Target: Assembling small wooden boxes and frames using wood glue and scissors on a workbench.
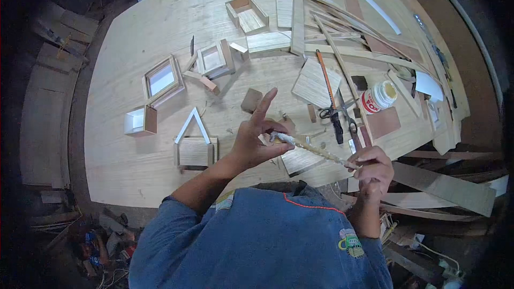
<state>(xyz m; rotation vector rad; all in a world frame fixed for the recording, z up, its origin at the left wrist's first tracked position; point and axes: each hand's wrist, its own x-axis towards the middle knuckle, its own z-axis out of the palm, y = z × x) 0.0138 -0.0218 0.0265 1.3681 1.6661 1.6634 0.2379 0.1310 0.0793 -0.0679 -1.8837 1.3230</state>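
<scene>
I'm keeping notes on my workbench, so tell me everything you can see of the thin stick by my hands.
The thin stick looks wooden, yellowish brown and rough, smeared with whitish paste that is thickest toward its left end. It slants down to the right in the picture, near the close edge of the table. The right hand grips its lower end; the left hand is at the pasty end, exact contact unclear.
</scene>
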